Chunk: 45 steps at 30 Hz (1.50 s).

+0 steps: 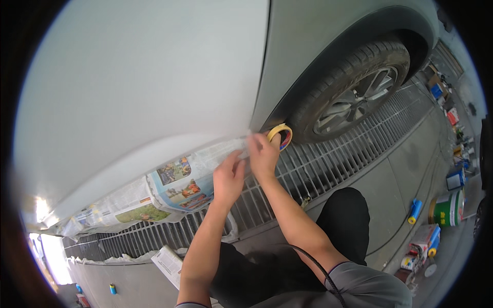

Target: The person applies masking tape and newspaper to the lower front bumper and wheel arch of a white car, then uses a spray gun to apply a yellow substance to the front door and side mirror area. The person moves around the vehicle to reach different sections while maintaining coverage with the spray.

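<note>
A roll of yellow masking tape [285, 139] hangs on the fingers of my right hand [265, 156], beside the rear edge of the car door's lower corner. My left hand [229, 178] is just left of it at the newspaper sheets [181, 181], its thumb and index finger near each other; whether it pinches the paper's edge cannot be told. The newspaper runs along the sill below the white car door panel [154, 77]. Blur covers the fingertips of my right hand.
A car wheel [358, 102] stands right of my hands over a metal floor grating [331, 165]. A folded newspaper [168, 263] lies by my left forearm. A green-and-white bucket [446, 209], a blue roll [415, 211] and boxes line the right side. A cable crosses the floor.
</note>
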{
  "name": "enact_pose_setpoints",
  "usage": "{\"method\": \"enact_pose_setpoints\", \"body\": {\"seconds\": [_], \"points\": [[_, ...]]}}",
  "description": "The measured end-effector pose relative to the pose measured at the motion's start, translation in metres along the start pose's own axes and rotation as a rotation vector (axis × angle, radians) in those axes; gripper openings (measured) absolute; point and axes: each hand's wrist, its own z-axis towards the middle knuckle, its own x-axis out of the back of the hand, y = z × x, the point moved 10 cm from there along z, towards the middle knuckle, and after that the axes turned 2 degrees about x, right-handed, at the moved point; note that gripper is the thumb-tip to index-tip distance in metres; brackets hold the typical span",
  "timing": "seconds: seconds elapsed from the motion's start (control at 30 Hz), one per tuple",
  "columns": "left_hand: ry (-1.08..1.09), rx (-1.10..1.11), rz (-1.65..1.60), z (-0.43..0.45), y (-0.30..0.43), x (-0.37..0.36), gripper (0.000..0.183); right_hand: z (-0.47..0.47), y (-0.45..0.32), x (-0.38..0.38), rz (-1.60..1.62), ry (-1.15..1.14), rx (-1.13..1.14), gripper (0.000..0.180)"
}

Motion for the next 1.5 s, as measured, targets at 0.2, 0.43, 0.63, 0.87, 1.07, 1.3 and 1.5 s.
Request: {"method": "enact_pose_setpoints", "body": {"seconds": [0.2, 0.43, 0.63, 0.87, 1.07, 1.3, 1.5], "points": [[-0.005, 0.005, -0.125, 0.010, 0.000, 0.003, 0.027, -0.015, 0.009, -0.010, 0.107, -0.005, -0.151, 0.019], [0.032, -0.154, -0.028, 0.009, 0.011, 0.003, 0.027, -0.011, -0.004, -0.009, -0.007, -0.038, -0.091, 0.017], [0.065, -0.129, 0.122, 0.011, 0.019, 0.013, 0.028, -0.009, -0.005, -0.011, -0.043, -0.057, -0.025, 0.017], [0.093, 0.023, 0.151, 0.017, 0.019, 0.016, 0.031, -0.017, 0.030, -0.010, 0.318, -0.038, -0.290, 0.016], [0.060, -0.006, 0.205, 0.017, 0.019, 0.001, 0.032, -0.032, 0.043, -0.027, 0.521, -0.068, -0.573, 0.017], [0.049, -0.091, 0.243, 0.015, 0.026, -0.004, 0.035, -0.027, 0.044, -0.032, 0.297, -0.055, -0.420, 0.014], [0.050, -0.088, 0.314, 0.017, 0.023, -0.006, 0.039, -0.023, 0.032, -0.026, 0.148, -0.073, -0.322, 0.015]]}}
